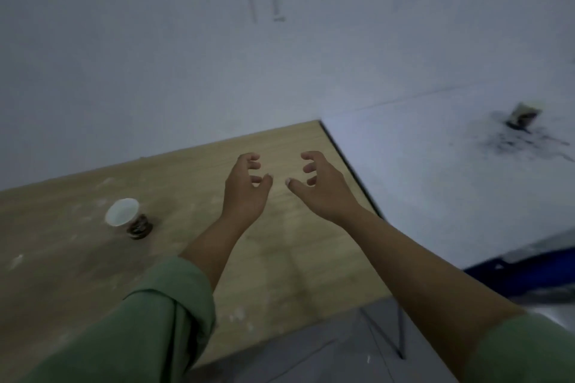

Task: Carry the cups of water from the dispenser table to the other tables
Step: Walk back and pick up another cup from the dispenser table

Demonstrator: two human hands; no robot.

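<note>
In the head view, a small cup is seen standing on a wooden table, toward nine o'clock from the hands and well apart from them. Its inside is white and its lower outer wall carries a dark brown pattern; whether water is in it cannot be told, since the picture is blurred there. It appears to be a thin disposable cup, so it is judged to be light, soft-walled and easily crushed, and likely to spill if tilted or squeezed. It would best be taken around the middle of its wall, below the rim, with a gentle wrap of thumb and fingers, and kept upright. The left hand is held above the table near the centre of the frame, its fingers curled and spread apart, nothing being gripped. The right hand is held just beside it at three o'clock, its fingers likewise curled and spread, the thumb pointed toward the left thumb, and it too is empty. Green sleeves are pushed up both forearms. A pale wall rises behind the table at twelve o'clock, and something blue lies on the floor at four o'clock.
</note>
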